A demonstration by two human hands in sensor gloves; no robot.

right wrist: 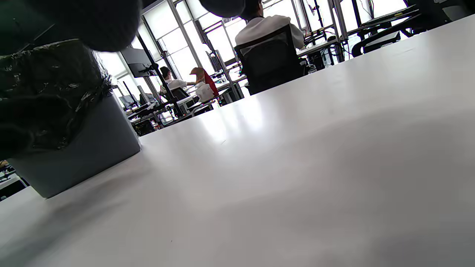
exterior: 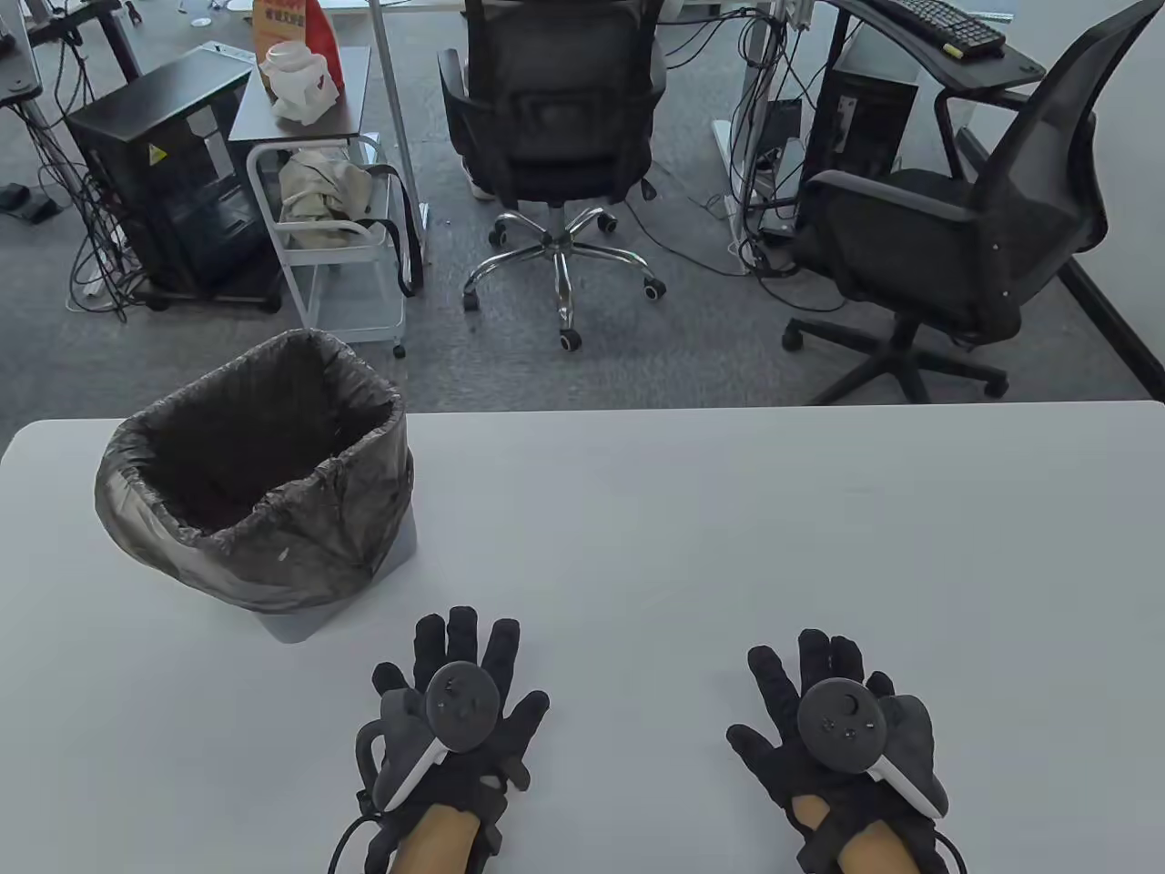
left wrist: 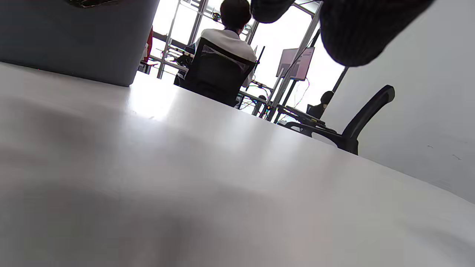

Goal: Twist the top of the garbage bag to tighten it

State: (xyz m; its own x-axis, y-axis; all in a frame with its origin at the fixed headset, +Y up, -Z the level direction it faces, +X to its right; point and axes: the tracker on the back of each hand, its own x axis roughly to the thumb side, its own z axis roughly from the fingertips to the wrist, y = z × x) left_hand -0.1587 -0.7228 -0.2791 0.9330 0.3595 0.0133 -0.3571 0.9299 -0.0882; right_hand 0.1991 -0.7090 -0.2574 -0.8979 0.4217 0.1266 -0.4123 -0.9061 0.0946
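A grey bin [exterior: 300, 619] lined with a black garbage bag [exterior: 255, 473] stands on the white table [exterior: 728, 546] at the left. The bag's top is open and folded over the bin's rim. My left hand [exterior: 460, 701] lies flat on the table, fingers spread, just in front and to the right of the bin. My right hand [exterior: 833, 710] lies flat with spread fingers further right. Both hold nothing. The bin's grey wall [left wrist: 74, 40] shows in the left wrist view. Bin and bag [right wrist: 48, 96] show at the left of the right wrist view.
Beyond the table's far edge stand two black office chairs [exterior: 555, 118] [exterior: 965, 237], a white trolley [exterior: 337, 246] and a black computer case [exterior: 168, 173] on the grey carpet. A person sits in a chair [right wrist: 271, 59] in the background.
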